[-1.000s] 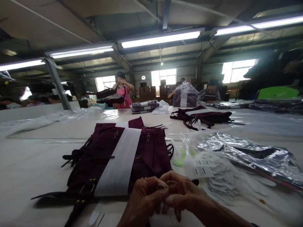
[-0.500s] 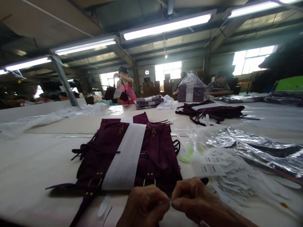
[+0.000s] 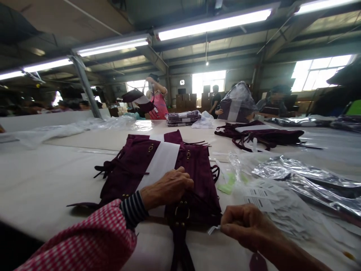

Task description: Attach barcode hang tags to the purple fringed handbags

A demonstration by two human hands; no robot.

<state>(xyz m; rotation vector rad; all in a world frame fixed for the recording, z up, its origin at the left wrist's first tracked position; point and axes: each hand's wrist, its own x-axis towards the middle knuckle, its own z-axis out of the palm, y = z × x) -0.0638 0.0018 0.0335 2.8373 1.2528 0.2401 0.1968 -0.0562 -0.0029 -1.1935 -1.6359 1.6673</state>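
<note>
The purple bag (image 3: 199, 165) lies flat on the pale counter (image 3: 81, 169) right in front of the worker, a white band (image 3: 163, 156) wrapped around its middle. The left hand (image 3: 169, 187) is over the bag's front, just beside the band, fingers curled under; I can't tell from here whether its grip has hold of anything. A striped cuff (image 3: 134, 209) and a checked sleeve (image 3: 96, 241) run back from it. The right hand (image 3: 244, 225) is near the bag's lower right corner, thumb and forefinger pinching a small whitish strip (image 3: 213, 229). A purple tag (image 3: 258, 262) shows below that wrist.

To the right lie a heap of white labels (image 3: 284, 214) and some shiny plastic (image 3: 307, 175). Farther back is a second bag (image 3: 270, 136), and across the counter a co-worker in a pink apron (image 3: 158, 107) holds up another, a dark one.
</note>
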